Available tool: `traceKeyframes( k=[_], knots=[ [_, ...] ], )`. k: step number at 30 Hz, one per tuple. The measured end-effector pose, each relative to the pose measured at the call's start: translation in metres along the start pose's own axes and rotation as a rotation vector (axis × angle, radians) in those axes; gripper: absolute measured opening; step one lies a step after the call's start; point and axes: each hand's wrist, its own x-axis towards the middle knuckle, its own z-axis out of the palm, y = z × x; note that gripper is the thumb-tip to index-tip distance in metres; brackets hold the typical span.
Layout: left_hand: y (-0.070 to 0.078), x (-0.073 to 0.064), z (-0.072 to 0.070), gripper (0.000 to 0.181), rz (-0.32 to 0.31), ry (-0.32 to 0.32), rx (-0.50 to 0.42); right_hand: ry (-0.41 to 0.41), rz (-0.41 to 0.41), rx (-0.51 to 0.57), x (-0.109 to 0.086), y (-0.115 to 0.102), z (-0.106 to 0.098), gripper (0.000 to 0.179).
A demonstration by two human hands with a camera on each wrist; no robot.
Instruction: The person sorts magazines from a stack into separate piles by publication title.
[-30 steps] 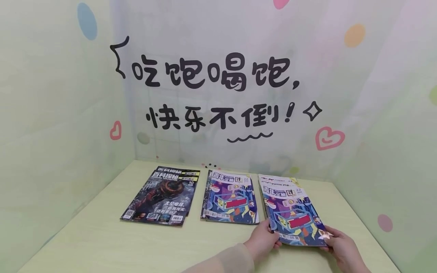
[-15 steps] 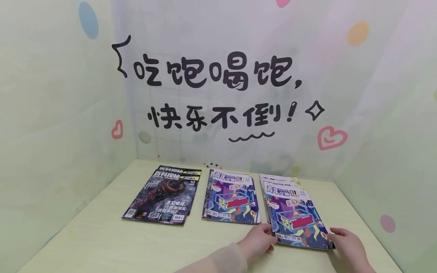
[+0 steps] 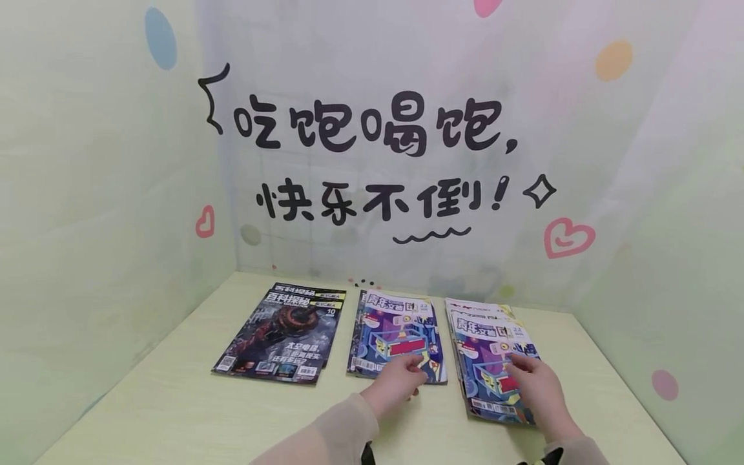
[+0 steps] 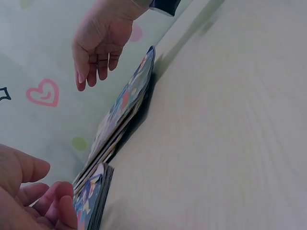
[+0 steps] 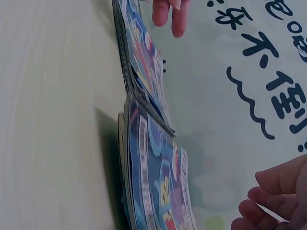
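Left hand (image 3: 396, 382): loosely curled, thumb apart from the fingers, holding nothing, over the near edge of the middle stack (image 3: 395, 329).
Right hand (image 3: 542, 391): fingers relaxed, slightly bent, holding nothing, above the right stack (image 3: 485, 368), just right of the middle stack.
Left stack (image 3: 279, 342): magazines left of the middle stack, apart from it.
Left wrist view: reveals air between right hand and right stack.
Hidden: both hands mask cover parts; right wrist view crops the left hand.

the place looked like a walled booth, its wider setting unclear; pale green, sheet-like walls (image 3: 116, 213) printed with coloured round dots (image 3: 613, 61), pink outlined hearts (image 3: 568, 239) and black chinese lettering (image 3: 401, 123) surrounded a pale yellow, wood-grained tabletop (image 3: 174, 400).
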Motion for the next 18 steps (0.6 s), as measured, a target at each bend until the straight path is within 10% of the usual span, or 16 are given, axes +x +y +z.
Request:
traceKeyframes(
  k=[18],
  knots=[
    [-0.031,0.009,-0.072,0.039,0.006,0.315,0.171,-0.045,-0.122,0.045,0.010,-0.033,0.095,0.039]
  ],
)
